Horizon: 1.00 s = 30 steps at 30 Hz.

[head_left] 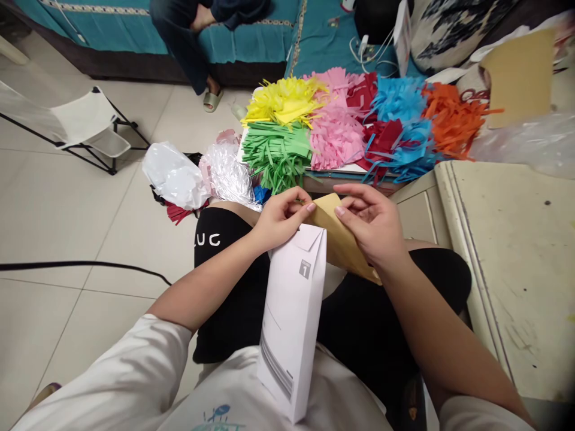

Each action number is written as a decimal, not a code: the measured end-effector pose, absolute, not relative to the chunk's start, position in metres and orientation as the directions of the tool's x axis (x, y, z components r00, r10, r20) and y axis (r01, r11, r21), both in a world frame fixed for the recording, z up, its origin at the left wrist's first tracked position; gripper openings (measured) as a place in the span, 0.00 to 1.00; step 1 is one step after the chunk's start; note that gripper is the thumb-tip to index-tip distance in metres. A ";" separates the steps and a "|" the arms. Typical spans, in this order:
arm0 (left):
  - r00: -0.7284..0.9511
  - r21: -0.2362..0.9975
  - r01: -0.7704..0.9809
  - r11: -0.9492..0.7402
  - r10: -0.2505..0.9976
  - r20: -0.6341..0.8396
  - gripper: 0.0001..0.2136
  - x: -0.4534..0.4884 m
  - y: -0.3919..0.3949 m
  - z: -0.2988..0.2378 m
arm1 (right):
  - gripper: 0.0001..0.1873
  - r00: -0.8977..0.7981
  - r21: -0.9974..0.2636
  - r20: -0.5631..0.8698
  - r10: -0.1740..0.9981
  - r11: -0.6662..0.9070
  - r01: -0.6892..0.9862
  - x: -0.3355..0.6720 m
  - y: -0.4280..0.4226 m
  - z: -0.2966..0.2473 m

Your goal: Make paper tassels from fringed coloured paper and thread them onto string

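A flat brown paper envelope (344, 239) is held up over my lap. My left hand (287, 218) pinches its upper left corner between thumb and curled fingers. On the other side, my right hand (375, 224) grips the envelope's right edge, thumb on the near face. Leaning on my lap and shirt is a slim white carton (291, 317) with a dark square marked "1" and a slanted folded top. Its top end sits right under my left hand; I cannot tell whether they touch.
Bundles of cut strips in yellow (285, 102), green (278, 149), pink (336, 134), blue (399, 102) and orange (453, 120) lie ahead. A cream cabinet (512, 251) stands at my right. White plastic bags (175, 173) and a folding stool (85, 120) are left. Another person's leg (184, 48) shows.
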<state>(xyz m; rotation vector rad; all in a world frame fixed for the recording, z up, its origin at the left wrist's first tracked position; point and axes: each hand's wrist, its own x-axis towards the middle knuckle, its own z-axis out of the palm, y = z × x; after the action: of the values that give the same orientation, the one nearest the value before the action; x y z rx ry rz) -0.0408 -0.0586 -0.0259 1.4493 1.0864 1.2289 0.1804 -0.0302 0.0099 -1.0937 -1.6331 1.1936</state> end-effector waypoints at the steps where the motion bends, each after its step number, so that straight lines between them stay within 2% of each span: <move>1: 0.123 0.982 0.059 -0.179 0.978 0.171 0.27 -0.041 -0.059 -0.025 | 0.19 -0.282 -0.968 0.119 0.952 0.175 0.182 0.180 -0.032 0.011; 4: 0.168 0.988 0.046 -0.145 0.976 0.135 0.28 -0.043 -0.058 -0.022 | 0.13 -0.264 -0.975 0.093 0.960 0.142 0.173 0.178 -0.037 0.013; 9: 0.203 0.991 -0.021 -0.131 0.970 0.132 0.27 -0.047 -0.056 -0.016 | 0.12 -0.265 -0.992 -0.019 0.964 0.014 0.124 0.179 -0.042 0.013; 11: 0.201 0.989 -0.033 -0.146 0.968 0.149 0.26 -0.048 -0.056 -0.014 | 0.13 -0.266 -0.993 0.008 0.964 0.039 0.113 0.179 -0.044 0.013; 16: 0.195 0.988 -0.025 -0.151 0.969 0.153 0.22 -0.048 -0.058 -0.012 | 0.24 -0.232 -0.966 0.189 0.954 0.224 0.132 0.177 -0.050 0.017; 19: 0.199 0.985 -0.041 -0.166 0.965 0.171 0.22 -0.048 -0.060 -0.010 | 0.23 -0.234 -0.956 0.245 0.941 0.274 0.101 0.175 -0.052 0.020; 30: 0.148 0.981 -0.036 -0.190 0.970 0.193 0.21 -0.048 -0.057 -0.015 | 0.24 -0.299 -0.975 0.213 0.930 0.222 -0.001 0.176 -0.048 0.022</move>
<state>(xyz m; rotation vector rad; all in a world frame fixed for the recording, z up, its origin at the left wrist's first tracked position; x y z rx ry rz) -0.0483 -0.0574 -0.0146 1.4006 0.9826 1.2431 0.1763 -0.0485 0.0216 -0.9070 -1.5481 1.2354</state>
